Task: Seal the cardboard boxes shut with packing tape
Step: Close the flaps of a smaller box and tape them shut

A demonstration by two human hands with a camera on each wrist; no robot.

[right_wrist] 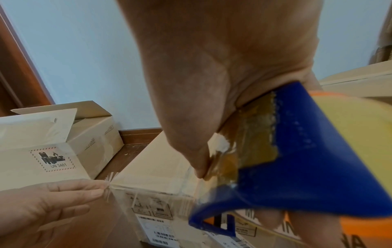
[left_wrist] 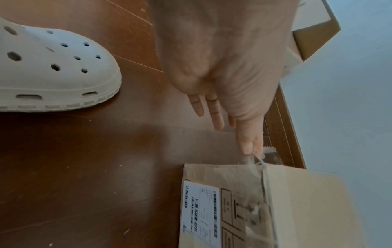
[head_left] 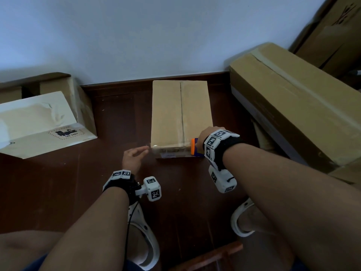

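A closed cardboard box [head_left: 180, 112] stands on the dark wood floor against the wall, its centre seam running away from me. My right hand [head_left: 210, 133] grips a blue and orange tape dispenser [head_left: 194, 147] at the box's near right corner; in the right wrist view the dispenser [right_wrist: 307, 167] fills the lower right. My left hand [head_left: 144, 150] pinches the free end of clear tape [left_wrist: 260, 159] between thumb and forefinger at the near left corner. The clear strip [head_left: 170, 148] stretches along the box's near top edge between both hands.
An open box with a UN 3481 label [head_left: 39, 122] lies at the left. A long taped carton [head_left: 293, 106] leans at the right. My feet in white clogs [head_left: 144, 241] are near the box. A wooden piece [head_left: 211, 257] sits at the bottom.
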